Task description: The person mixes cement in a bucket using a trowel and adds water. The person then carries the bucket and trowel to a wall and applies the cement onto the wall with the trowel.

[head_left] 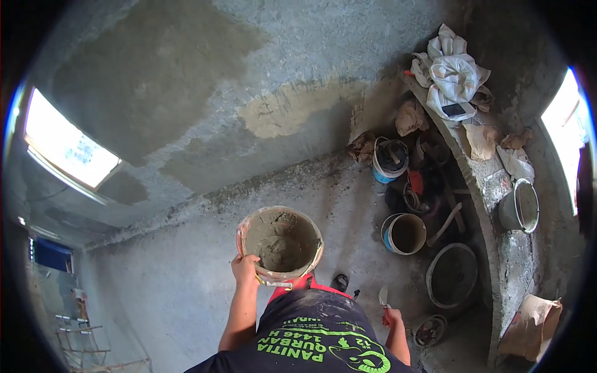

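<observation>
In the head view my left hand is closed around the rim of a bucket, which I hold in front of my body. Wet grey mortar fills much of it, its surface uneven. The bucket's handle hangs down on the side nearest me. My right hand, low at my right side, is wrapped around the red handle of a trowel. The trowel's pale blade points away from me, apart from the bucket.
A wall with damp plaster patches stands ahead. On the right are buckets, a round tub and a wooden-handled tool. A concrete ledge carries white sacks, a phone and another bucket.
</observation>
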A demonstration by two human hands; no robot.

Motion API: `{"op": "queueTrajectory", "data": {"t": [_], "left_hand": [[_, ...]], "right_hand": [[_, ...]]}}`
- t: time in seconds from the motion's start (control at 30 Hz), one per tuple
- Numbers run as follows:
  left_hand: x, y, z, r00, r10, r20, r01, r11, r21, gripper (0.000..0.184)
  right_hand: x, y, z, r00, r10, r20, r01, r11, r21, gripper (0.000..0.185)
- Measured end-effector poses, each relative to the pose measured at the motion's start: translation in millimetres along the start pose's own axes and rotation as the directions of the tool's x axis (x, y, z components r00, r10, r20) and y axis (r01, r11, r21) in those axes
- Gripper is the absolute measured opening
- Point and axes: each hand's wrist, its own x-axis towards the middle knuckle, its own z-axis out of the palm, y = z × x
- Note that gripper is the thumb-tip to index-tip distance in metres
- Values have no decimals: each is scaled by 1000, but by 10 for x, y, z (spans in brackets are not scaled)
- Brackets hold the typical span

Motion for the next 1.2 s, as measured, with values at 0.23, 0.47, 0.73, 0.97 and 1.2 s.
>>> {"op": "queueTrajectory", "data": {"t": [0.23,0.47,0.73,0.97,1.2], "left_hand": [[772,-60,238,999,28,22,-28,1000,0,28],[1532,127,437,1000,5,29,-5,1000,9,32],[2221,353,634,997,-31,67,25,997,79,36],[2531,491,883,999,-37,0,37,993,117,46],[2531,749,1466,995,-24,-95,38,989,140,48]], "right_hand": [[-97,-525,303,999,-14,40,9,995,103,38],[-323,-1317,657,991,-32,-129,9,985,-174,41],[-481,-1892,1093,995,-10,-103,29,982,189,42],[-229,-2151,1075,996,44,-81,-25,975,221,44],[295,-2873,777,993,80,-89,-63,982,179,51]]}}
